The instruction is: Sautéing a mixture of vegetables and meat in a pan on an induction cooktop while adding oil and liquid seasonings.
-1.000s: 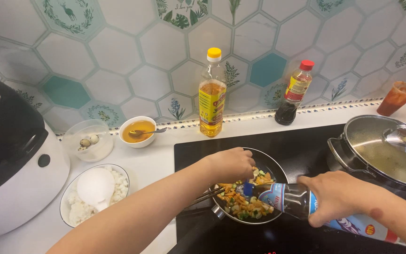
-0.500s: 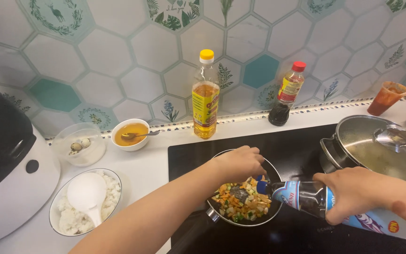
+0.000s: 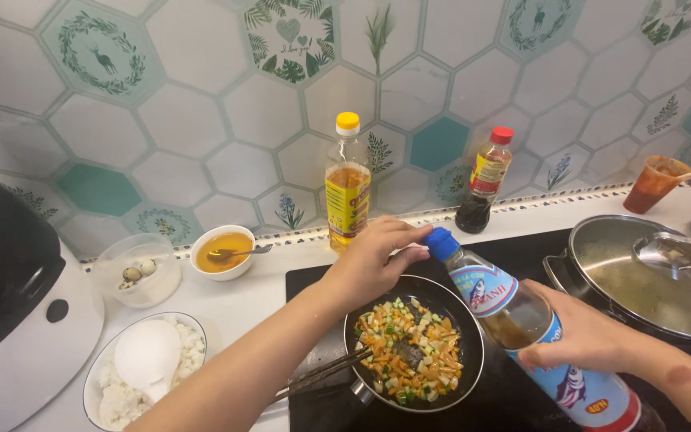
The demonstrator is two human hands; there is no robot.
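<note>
Over the black frying pan of chopped vegetables (image 3: 414, 346), your right hand (image 3: 581, 336) clamps the clear blue-capped sauce bottle (image 3: 521, 320), left hand (image 3: 373, 260) pinches its cap (image 3: 440, 243); a loose cap risks overpouring.

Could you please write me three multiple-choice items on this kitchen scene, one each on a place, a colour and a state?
1. Where is the frying pan?
A. on the black cooktop
B. on the white counter
C. inside the rice cooker

2. What colour is the cap of the sauce bottle that the right hand holds?
A. yellow
B. blue
C. red

3. How is that bottle held?
A. upright on the counter
B. lying flat
C. tilted, neck toward the pan

Answers: 1 A, the pan sits on the dark glass surface. 2 B, the cap at the left hand fingertips is blue. 3 C, the bottle slants with its cap above the pan's rim.
</note>
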